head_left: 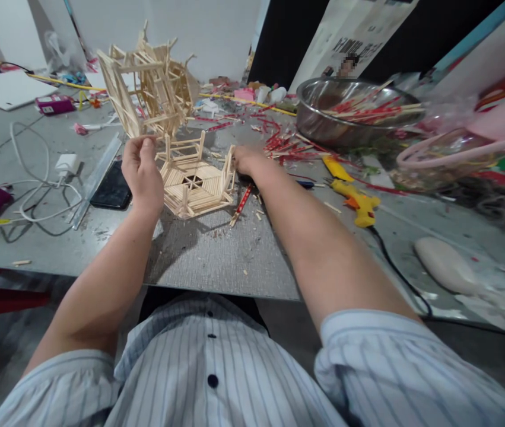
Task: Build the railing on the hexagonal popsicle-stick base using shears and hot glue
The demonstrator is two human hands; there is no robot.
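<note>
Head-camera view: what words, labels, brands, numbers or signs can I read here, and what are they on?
No text is legible.
Poster: large dark characters, too blurred to read.
Purple item near the white sheet: pale marks, too small and blurred.

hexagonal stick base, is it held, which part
Cannot tell: right hand at the right edge of the base, left hand by its left; fingertips unclear.

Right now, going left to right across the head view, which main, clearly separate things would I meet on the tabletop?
White square plastic charger → black rectangular phone → hexagonal pale wooden-stick base → yellow plastic glue gun → pale smooth oval object.
</note>
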